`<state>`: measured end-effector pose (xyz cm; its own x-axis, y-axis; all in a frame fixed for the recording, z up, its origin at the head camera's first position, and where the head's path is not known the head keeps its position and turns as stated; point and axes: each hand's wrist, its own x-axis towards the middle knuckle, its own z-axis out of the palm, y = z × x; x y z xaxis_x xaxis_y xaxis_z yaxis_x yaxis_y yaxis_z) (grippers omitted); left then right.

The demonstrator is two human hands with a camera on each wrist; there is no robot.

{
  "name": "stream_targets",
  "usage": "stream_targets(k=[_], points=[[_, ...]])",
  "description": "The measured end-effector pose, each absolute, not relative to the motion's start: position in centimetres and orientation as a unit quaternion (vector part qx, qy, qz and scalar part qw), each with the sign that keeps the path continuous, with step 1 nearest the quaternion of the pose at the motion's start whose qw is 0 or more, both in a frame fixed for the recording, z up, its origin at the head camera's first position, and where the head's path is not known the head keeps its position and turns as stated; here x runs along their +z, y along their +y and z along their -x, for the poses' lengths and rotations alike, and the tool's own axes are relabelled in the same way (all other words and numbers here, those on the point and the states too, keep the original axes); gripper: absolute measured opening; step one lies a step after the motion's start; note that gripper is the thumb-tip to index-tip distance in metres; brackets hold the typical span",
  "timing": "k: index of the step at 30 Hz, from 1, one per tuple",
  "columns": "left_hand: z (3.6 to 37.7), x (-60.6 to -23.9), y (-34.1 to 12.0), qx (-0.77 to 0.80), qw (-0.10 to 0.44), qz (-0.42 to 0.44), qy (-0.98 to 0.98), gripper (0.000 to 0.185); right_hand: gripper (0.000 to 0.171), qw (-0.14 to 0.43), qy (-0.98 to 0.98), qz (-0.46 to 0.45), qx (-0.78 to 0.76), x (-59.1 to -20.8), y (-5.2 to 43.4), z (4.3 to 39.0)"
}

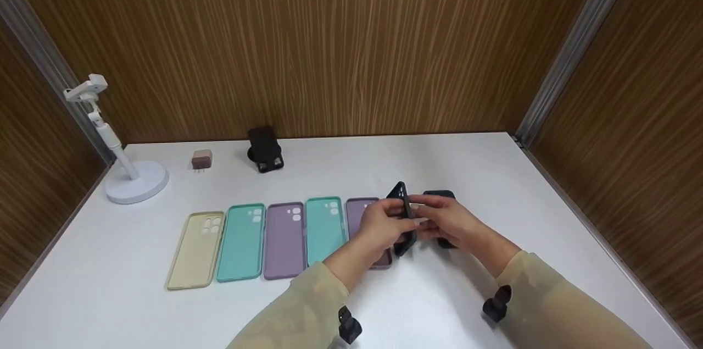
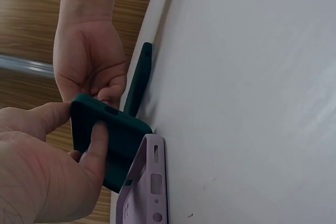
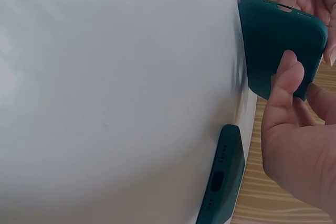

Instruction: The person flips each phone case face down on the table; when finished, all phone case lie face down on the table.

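A dark green phone case (image 1: 405, 245) is held up on edge between both hands, over the right part of the table. My left hand (image 1: 379, 226) grips it, with one finger against the inside (image 2: 118, 153) in the left wrist view. From the other side my right hand (image 1: 449, 221) holds it, fingers laid on its outer back (image 3: 270, 38). A second dark green case (image 3: 226, 177) lies on the table, partly hidden beneath the right hand in the head view. Just left of the held case, a purple case (image 1: 357, 211) is partly covered by my left hand.
A row of cases runs left: a teal one (image 1: 324, 233), a purple one (image 1: 284, 242), another teal one (image 1: 240, 244) and a cream one (image 1: 195, 253). Behind stand a white stand (image 1: 137, 187), a pink charger plug (image 1: 201, 159) and a black phone-like object (image 1: 264, 148). Wood-grain panels surround the table.
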<state>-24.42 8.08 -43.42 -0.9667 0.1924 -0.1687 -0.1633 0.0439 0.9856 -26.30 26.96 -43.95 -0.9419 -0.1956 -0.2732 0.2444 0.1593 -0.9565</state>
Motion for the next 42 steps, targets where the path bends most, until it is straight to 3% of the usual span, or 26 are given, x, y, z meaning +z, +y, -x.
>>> stream_targets(k=[21,31,35,42], points=[[24.1,-42.8,7.9,0.747,0.122,0.037,0.652,0.047,0.049,0.163,0.773,-0.007,-0.613,-43.9,26.2,26.4],[24.0,-42.6,7.6,0.788,0.129,0.048,0.6,0.054,0.064,0.157,0.79,-0.046,-0.591,-43.9,26.6,26.6],[24.2,-43.2,7.5,0.787,0.131,0.041,0.601,0.061,0.06,0.135,0.806,-0.052,-0.574,-43.9,26.9,26.6],[24.9,-44.4,6.7,0.752,0.131,0.017,0.646,0.055,0.06,0.11,0.828,-0.053,-0.547,-43.8,27.8,26.6]])
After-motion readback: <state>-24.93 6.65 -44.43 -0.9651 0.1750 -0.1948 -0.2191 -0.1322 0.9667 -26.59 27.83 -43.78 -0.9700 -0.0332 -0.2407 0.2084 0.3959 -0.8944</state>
